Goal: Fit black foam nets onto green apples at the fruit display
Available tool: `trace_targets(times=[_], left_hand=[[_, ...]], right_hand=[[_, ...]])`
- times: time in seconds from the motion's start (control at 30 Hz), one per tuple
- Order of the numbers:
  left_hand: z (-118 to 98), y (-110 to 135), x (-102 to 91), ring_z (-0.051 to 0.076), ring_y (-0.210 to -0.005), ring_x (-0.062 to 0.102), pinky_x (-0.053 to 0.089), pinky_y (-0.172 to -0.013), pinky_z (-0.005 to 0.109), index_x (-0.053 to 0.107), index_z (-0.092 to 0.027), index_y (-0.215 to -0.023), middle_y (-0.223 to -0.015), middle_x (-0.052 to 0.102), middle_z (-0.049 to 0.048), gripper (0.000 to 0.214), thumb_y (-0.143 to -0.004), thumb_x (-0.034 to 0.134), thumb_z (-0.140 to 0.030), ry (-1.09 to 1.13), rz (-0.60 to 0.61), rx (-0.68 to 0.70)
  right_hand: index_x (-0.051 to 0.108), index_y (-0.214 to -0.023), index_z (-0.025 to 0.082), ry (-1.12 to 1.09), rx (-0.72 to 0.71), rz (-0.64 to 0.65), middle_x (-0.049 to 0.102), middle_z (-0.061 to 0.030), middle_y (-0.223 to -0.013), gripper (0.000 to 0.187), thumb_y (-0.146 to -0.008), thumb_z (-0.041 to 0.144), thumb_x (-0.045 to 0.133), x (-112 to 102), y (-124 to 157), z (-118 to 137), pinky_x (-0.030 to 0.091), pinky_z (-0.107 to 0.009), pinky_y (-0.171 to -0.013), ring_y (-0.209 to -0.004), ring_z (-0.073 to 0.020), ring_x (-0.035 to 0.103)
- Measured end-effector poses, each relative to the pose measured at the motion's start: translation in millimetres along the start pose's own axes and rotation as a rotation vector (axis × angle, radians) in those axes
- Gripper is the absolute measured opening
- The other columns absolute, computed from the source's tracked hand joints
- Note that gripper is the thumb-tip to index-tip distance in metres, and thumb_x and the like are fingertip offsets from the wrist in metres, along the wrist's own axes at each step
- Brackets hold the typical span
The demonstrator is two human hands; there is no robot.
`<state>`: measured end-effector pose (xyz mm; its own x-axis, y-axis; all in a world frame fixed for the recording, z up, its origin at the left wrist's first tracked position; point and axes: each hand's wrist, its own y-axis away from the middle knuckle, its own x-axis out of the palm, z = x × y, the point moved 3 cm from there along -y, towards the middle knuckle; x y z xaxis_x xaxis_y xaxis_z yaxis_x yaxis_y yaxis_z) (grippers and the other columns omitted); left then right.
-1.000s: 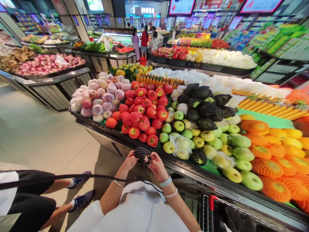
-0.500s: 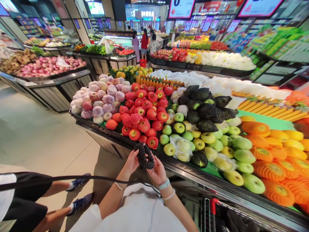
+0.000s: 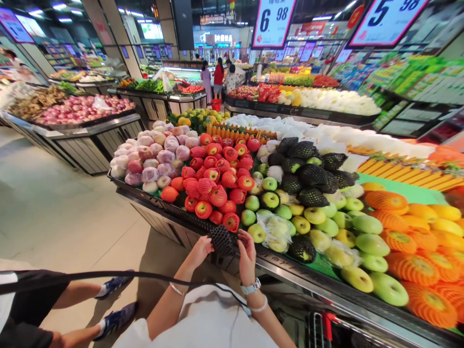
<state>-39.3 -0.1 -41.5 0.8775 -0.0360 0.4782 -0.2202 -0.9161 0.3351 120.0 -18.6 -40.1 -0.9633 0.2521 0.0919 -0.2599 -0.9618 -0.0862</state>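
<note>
A black foam fruit net point(image 3: 222, 240) hangs between my two hands, in front of the display's near edge. My left hand point(image 3: 201, 250) pinches it by its left side, fingers closed. On the other side, my right hand point(image 3: 247, 249) has its fingertips closed at the net's right edge. Whether a fruit is inside the net cannot be seen. Just beyond lie red apples point(image 3: 217, 195) in red foam nets. Right of them are green apples point(image 3: 250, 217) and a pile of fruit in black foam nets point(image 3: 312, 175).
Peaches point(image 3: 159, 150) fill the display's left end, and orange-netted fruit point(image 3: 409, 261) its right. A metal cart with a red part point(image 3: 328, 326) stands below the display's edge. A black cord point(image 3: 145, 275) crosses in front of me. Another person's legs and shoes point(image 3: 116, 319) are at my left.
The black foam net has turned and its mesh now looks spread wider. My right hand has shifted a little to the right and turned more upright. The view has tilted upward.
</note>
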Motion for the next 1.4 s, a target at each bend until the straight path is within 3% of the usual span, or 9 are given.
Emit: trace_targets(times=[0.07, 0.23, 0.43, 0.63, 0.83, 0.97, 1.13, 1.3, 1.4], left_hand=[[0.4, 0.6, -1.4, 0.019, -0.079, 0.064, 0.049, -0.074, 0.031, 0.069, -0.013, -0.080, -0.079, 0.071, 0.0059, 0.026, -0.064, 0.068, -0.035, -0.092, -0.029, 0.059], [0.2, 2.4, 9.5, 0.017, -0.075, 0.058, 0.046, -0.071, 0.028, 0.072, -0.014, -0.078, -0.077, 0.069, 0.0035, 0.033, -0.065, 0.070, -0.044, -0.383, -0.039, 0.137], [-3.5, 4.3, 16.9, 0.019, -0.078, 0.057, 0.045, -0.077, 0.031, 0.072, -0.012, -0.085, -0.080, 0.070, 0.0052, 0.043, -0.070, 0.065, -0.052, -0.495, -0.003, 0.180], [-0.4, 6.4, 16.2, 0.020, -0.078, 0.055, 0.043, -0.076, 0.030, 0.070, -0.012, -0.079, -0.077, 0.065, 0.0045, 0.045, -0.074, 0.057, -0.055, -0.652, -0.106, 0.155], [-11.1, 6.1, 26.9, 0.014, -0.065, 0.043, 0.038, -0.067, 0.027, 0.058, -0.014, -0.065, -0.062, 0.050, -0.0016, 0.049, -0.080, 0.045, -0.060, -0.745, 0.084, 0.179], [-8.1, 8.7, 27.7, 0.013, -0.063, 0.041, 0.037, -0.065, 0.026, 0.054, -0.015, -0.062, -0.060, 0.047, -0.0026, 0.052, -0.077, 0.048, -0.064, -0.688, 0.147, 0.191], [3.8, 6.1, 16.6, 0.014, -0.065, 0.045, 0.039, -0.063, 0.025, 0.058, -0.014, -0.066, -0.062, 0.051, -0.0018, 0.049, -0.068, 0.061, -0.063, -0.461, -0.051, 0.207], [12.2, 0.9, 8.2, 0.016, -0.077, 0.055, 0.045, -0.071, 0.026, 0.064, -0.015, -0.085, -0.081, 0.063, 0.0022, 0.044, -0.064, 0.071, -0.053, -0.116, -0.213, 0.257], [11.7, 0.7, 6.7, 0.016, -0.085, 0.059, 0.047, -0.077, 0.027, 0.064, -0.019, -0.097, -0.094, 0.066, 0.0028, 0.046, -0.061, 0.077, -0.045, 0.028, -0.208, 0.251]], right_hand=[[0.054, -0.119, 0.021, 0.187, -0.204, 0.059, 0.056, -0.0104, -0.121, 0.033, -0.087, 0.028, 0.048, -2.2, -2.7, 18.9, 0.040, -0.046, -0.101, -0.113, -0.0221, 0.052], [0.050, -0.129, 0.032, 0.518, -0.496, 0.519, 0.040, -0.0048, -0.143, 0.045, -0.085, 0.022, 0.054, 12.8, -3.2, 47.4, 0.028, -0.051, -0.110, -0.136, -0.0260, 0.029], [0.055, -0.122, 0.029, 0.548, -0.468, 0.568, 0.060, -0.0063, -0.116, 0.035, -0.088, 0.021, 0.050, 4.5, -10.1, 44.1, 0.041, -0.046, -0.099, -0.112, -0.0221, 0.051], [0.060, -0.091, 0.022, 0.554, -0.392, 0.543, 0.060, -0.0065, -0.098, 0.009, -0.084, 0.026, 0.059, -17.4, -18.4, 40.6, 0.046, -0.038, -0.084, -0.094, -0.0214, 0.054], [0.052, -0.074, 0.021, 0.360, -0.355, 0.652, 0.060, -0.0042, -0.089, 0.015, -0.084, 0.029, 0.059, -24.1, -17.5, 38.3, 0.043, -0.036, -0.087, -0.091, -0.0192, 0.054], [0.054, -0.075, 0.020, 0.306, -0.177, 0.593, 0.056, -0.0007, -0.073, 0.021, -0.085, 0.038, 0.057, -21.2, -11.9, 20.6, 0.044, -0.029, -0.070, -0.071, -0.0158, 0.053], [0.061, -0.086, 0.020, 0.157, -0.079, 0.513, 0.061, -0.0026, -0.081, 0.025, -0.086, 0.043, 0.052, -9.9, -4.0, 7.4, 0.045, -0.030, -0.072, -0.078, -0.0175, 0.056], [0.059, -0.089, 0.021, 0.056, -0.223, 0.069, 0.060, -0.0048, -0.091, 0.014, -0.088, 0.031, 0.050, -13.3, 2.6, 15.7, 0.045, -0.032, -0.080, -0.089, -0.0181, 0.056], [0.061, -0.086, 0.021, 0.099, -0.205, 0.218, 0.061, -0.0036, -0.079, 0.014, -0.088, 0.024, 0.047, -7.9, 5.6, 16.0, 0.047, -0.030, -0.071, -0.075, -0.0166, 0.057]])
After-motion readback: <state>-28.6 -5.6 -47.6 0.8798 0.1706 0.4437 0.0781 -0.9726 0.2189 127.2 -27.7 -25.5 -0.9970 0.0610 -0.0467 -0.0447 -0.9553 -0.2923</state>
